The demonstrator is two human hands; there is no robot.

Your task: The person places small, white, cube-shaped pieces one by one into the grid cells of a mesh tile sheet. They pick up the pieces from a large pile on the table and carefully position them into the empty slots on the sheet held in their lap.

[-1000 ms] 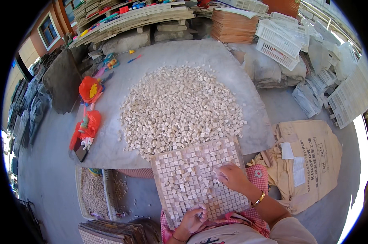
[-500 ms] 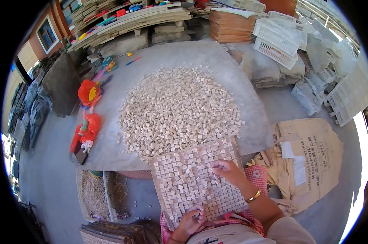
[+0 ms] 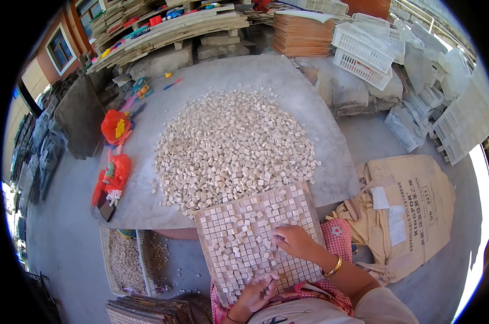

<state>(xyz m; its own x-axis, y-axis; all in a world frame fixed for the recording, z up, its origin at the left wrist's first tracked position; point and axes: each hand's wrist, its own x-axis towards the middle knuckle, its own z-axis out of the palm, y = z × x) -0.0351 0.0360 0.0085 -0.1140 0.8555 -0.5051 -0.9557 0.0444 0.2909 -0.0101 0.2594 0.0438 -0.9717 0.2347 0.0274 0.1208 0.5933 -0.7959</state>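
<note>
A square grid tray [image 3: 205, 221] lies tilted across my lap, its near end toward me. Many of its small cells hold pale stone cubes [image 3: 242, 238], and more cubes lie loose on top. My right hand [image 3: 298, 243], with a gold bangle at the wrist, bends over the tray's middle right. Its fingers are closed and point down at the cells; whatever is between the tips is hidden. By the tray's near edge, my left hand [image 3: 255, 294] has its fingers curled together, and I cannot make out what they hold. A big heap of cubes [image 3: 236, 148] spreads beyond the tray.
The heap rests on a grey table [image 3: 331, 162]. Red toys [image 3: 116, 127] and a dark phone [image 3: 107, 209] lie along its left side. A white bin of chips [image 3: 127, 259] and stacked trays [image 3: 147, 310] stand at lower left. To the right are a tan sack [image 3: 417, 210] and white crates [image 3: 363, 51].
My right hand has moved slightly left and lower over the tray, its fingers now pointing down more. My left hand stays near the tray's near edge. The whole view has shifted a little.
</note>
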